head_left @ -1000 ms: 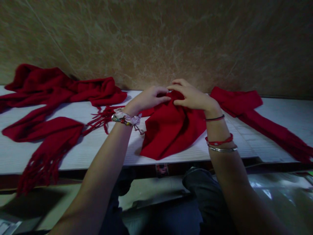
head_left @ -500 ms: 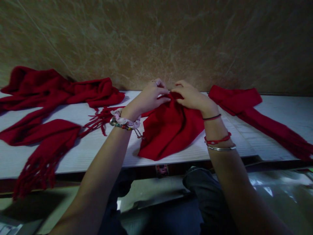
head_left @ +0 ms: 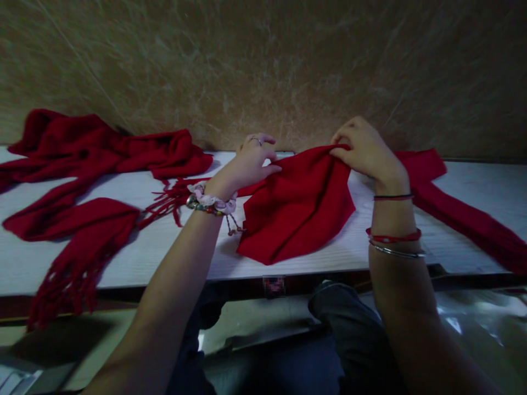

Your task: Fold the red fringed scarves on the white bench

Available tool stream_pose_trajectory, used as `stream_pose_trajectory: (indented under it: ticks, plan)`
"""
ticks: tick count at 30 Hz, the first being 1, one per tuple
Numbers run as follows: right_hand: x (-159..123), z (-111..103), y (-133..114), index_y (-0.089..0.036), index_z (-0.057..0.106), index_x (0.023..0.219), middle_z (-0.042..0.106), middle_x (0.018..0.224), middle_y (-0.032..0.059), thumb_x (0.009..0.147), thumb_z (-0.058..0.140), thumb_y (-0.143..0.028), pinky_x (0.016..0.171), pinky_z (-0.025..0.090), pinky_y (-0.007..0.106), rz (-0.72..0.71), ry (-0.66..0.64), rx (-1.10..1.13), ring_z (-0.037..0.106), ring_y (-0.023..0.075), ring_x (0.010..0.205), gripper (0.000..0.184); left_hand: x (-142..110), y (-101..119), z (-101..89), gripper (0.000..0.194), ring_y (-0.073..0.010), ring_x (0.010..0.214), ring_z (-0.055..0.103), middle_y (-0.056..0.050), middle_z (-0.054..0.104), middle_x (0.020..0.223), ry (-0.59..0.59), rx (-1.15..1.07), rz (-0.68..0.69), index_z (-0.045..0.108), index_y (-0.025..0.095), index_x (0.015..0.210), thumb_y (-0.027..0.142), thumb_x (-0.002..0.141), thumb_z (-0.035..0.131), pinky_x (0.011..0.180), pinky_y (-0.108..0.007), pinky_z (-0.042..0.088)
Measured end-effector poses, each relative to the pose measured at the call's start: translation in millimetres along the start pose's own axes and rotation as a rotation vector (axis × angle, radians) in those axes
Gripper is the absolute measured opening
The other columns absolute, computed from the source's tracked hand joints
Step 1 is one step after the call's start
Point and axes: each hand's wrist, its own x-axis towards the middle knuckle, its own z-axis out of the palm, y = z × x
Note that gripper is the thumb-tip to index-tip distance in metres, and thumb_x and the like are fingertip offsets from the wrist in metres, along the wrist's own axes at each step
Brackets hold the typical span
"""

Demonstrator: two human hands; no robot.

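In front of me a red scarf point(head_left: 296, 211) lies partly unfolded on the white tabletop point(head_left: 164, 263), with a crease running through its middle. My right hand point(head_left: 366, 151) pinches its upper right edge between thumb and fingers and lifts that edge slightly. At the scarf's upper left edge is my left hand point(head_left: 253, 162), thumb and fingers apart, the thumb touching or just above the cloth. Red fringe point(head_left: 168, 197) sticks out to the left of my left wrist.
Crumpled red fringed scarves point(head_left: 102, 151) lie to the left, one end hanging over the front edge. Another folded red scarf point(head_left: 461, 206) stretches along the right, partly behind my right wrist. A brown marbled wall point(head_left: 263, 71) rises at the table's back.
My right hand has moved right and slightly up, drawing the scarf's upper edge out with it, so the bunched cloth is spread wider. My left hand has barely moved.
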Motion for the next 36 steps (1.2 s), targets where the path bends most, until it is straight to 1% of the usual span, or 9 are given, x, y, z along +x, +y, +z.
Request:
stream_pose_trajectory:
  ticks: [5,7,10,13,19,23,28,33,36]
  plan:
    - [4,14,-36,-0.023,0.064,0.099,0.052,0.112,0.0064,0.074,0.061,-0.026,0.093,0.039,0.041,-0.21,-0.133,0.098,0.048,0.0241,0.108,0.025,0,11,-4.5,0.015,-0.0273,0.125,0.029,-0.005,0.041,0.129,0.073,-0.01,0.077,0.067,0.019,0.086,0.029,0.08,0.057,0.103,-0.047,0.023]
    - [8,22,-42,-0.022,0.065,0.095,0.054,0.111,0.0066,0.075,0.059,-0.025,0.092,0.039,0.041,-0.233,-0.156,0.097,0.049,0.0236,0.107,0.021,0,13,-7.3,0.014,-0.0271,0.125,0.029,-0.005,0.04,0.13,0.079,-0.007,0.096,0.067,0.019,0.085,0.028,0.079,0.058,0.104,-0.047,0.021]
    - [12,28,-40,-0.019,0.067,0.085,0.061,0.096,0.0066,0.076,0.057,-0.022,0.087,0.041,0.04,-0.203,-0.185,0.062,0.054,0.0235,0.097,0.014,0,7,-9.0,0.014,-0.0274,0.126,0.028,-0.006,0.04,0.131,0.062,-0.011,0.1,0.067,0.018,0.084,0.029,0.078,0.059,0.104,-0.046,0.022]
    - [12,23,-36,-0.019,0.067,0.08,0.064,0.086,0.0062,0.077,0.056,-0.023,0.083,0.042,0.042,-0.155,-0.104,0.074,0.056,0.0243,0.091,0.012,0,-4,-5.4,0.015,-0.0265,0.124,0.03,-0.005,0.042,0.128,0.025,-0.027,0.084,0.066,0.018,0.086,0.029,0.077,0.059,0.104,-0.045,0.024]
    - [10,1,-42,-0.022,0.065,0.075,0.063,0.086,0.006,0.078,0.055,-0.027,0.079,0.046,0.042,-0.128,0.086,0.165,0.057,0.0235,0.087,0.012,0,-13,4.6,0.016,-0.0201,0.114,0.043,-0.004,0.047,0.122,-0.123,-0.15,0.074,0.063,0.017,0.088,0.029,0.078,0.057,0.098,-0.035,0.033]
    - [7,-5,-50,-0.023,0.063,0.07,0.063,0.084,0.0047,0.077,0.058,-0.027,0.079,0.047,0.04,-0.114,0.17,0.205,0.058,0.0219,0.085,0.009,1,-13,3.2,0.017,-0.0187,0.112,0.045,-0.005,0.047,0.121,-0.034,-0.193,0.079,0.062,0.016,0.087,0.03,0.082,0.053,0.097,-0.035,0.033]
    - [3,-19,-65,-0.023,0.06,0.067,0.063,0.088,0.0036,0.074,0.062,-0.022,0.078,0.048,0.036,-0.083,0.344,0.23,0.058,0.0192,0.086,0.007,4,-15,7.2,0.012,-0.0188,0.11,0.046,-0.006,0.051,0.115,0.063,-0.158,0.105,0.062,0.015,0.084,0.025,0.078,0.059,0.096,-0.034,0.034]
    - [1,-26,-78,-0.023,0.061,0.07,0.062,0.092,0.0041,0.075,0.062,-0.02,0.079,0.048,0.035,-0.121,0.349,0.234,0.057,0.018,0.088,0.006,2,-9,15.7,0.011,-0.0157,0.09,0.055,-0.003,0.061,0.092,-0.061,-0.266,0.074,0.06,0.015,0.086,0.023,0.08,0.055,0.086,-0.031,0.04]
    - [2,-24,-73,-0.023,0.061,0.07,0.061,0.092,0.0037,0.076,0.059,-0.02,0.079,0.048,0.036,-0.056,0.305,0.158,0.058,0.0192,0.09,0.007,-1,-5,18.2,0.015,-0.015,0.09,0.056,-0.002,0.062,0.091,-0.047,-0.44,0.059,0.058,0.015,0.086,0.028,0.082,0.051,0.084,-0.03,0.041]
